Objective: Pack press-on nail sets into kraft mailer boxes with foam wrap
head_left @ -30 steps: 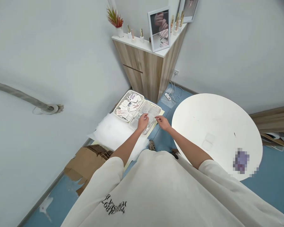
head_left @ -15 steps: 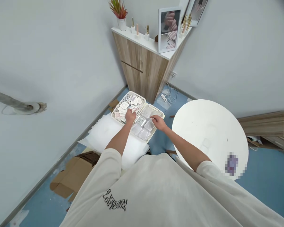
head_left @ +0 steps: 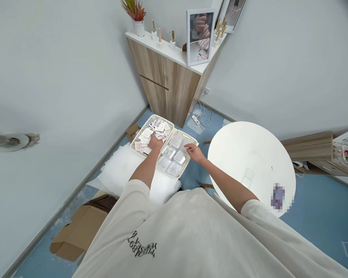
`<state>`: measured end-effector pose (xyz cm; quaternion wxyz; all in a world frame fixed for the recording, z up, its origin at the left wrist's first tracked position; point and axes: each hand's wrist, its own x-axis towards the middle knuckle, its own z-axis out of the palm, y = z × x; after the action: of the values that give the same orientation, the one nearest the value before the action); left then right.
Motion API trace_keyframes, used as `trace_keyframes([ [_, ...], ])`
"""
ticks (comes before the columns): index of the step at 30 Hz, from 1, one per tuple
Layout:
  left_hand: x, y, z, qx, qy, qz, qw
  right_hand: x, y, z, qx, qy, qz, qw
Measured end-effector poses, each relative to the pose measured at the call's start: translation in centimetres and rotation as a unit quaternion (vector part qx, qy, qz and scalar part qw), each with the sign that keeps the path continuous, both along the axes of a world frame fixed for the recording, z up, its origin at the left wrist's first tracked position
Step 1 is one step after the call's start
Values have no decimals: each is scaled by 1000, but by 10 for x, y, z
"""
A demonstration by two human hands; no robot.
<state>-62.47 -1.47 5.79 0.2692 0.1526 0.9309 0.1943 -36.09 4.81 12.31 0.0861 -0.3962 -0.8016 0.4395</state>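
Note:
My left hand (head_left: 156,143) reaches down into a white perforated basket (head_left: 134,145) of small printed packets (head_left: 145,135). Its fingertips are hidden among the packets, so I cannot tell whether it grips one. Over the right side of a second white basket (head_left: 182,171), my right hand (head_left: 195,152) is held with thumb and fingers drawn together in a pinch. What is between them, if anything, is too small to make out. Several clear plastic boxes (head_left: 174,167) lie in this basket below and left of that hand.
White foam sheets (head_left: 118,170) lie in front of the baskets, with flattened cardboard (head_left: 75,231) beyond. A round white table (head_left: 249,143) stands at right, bearing a clear plastic piece (head_left: 248,174) and a pixelated item. Behind is a wooden cabinet (head_left: 165,73); cables (head_left: 203,116) lie beside it.
My left hand has gone from over the clear boxes leftward into the packets. My right hand stays by the second basket's right side. The view has shifted, showing more shelf at right.

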Motion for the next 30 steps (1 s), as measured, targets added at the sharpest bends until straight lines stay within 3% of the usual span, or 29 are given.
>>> trace_keyframes([
  [3,1,-2,-1,5,4,-14,1000,2,0,-2,-4,-2,-1,1000],
  [7,2,-6,1,35,44,-89,994,5,0,-5,-8,-5,8,1000],
  [14,-2,-9,3,16,67,-170,983,12,2,-8,-4,-19,6,1000],
  [23,-6,-13,10,19,94,-151,984,11,-1,-11,-17,-15,4,1000],
  [30,-13,-35,27,19,101,-171,980,5,-10,-20,-22,-2,19,1000],
])
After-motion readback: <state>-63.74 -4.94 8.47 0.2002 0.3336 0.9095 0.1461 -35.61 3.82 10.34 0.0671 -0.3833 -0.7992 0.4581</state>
